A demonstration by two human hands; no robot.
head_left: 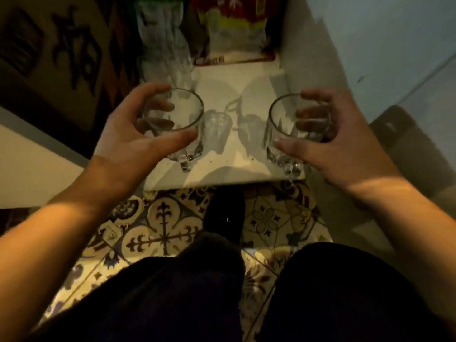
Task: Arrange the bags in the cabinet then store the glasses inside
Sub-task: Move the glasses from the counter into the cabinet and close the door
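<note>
I hold two clear glasses over the front of the white cabinet shelf (222, 176). My left hand (125, 141) grips the left glass (183, 124), thumb in front and fingers behind it. My right hand (345, 144) grips the right glass (286, 129) the same way, near the shelf's front right corner. Whether the glass bases touch the shelf I cannot tell. At the back of the shelf stand a clear plastic bag (165, 43) on the left and a red, yellow and white bag (234, 28) on the right.
The open cabinet door (49, 60) with dark markings stands at the left. A pale wall (382, 45) closes the right side. Patterned floor tiles (162, 233) lie below the shelf, with my dark trouser legs (197, 292) and a foot in front.
</note>
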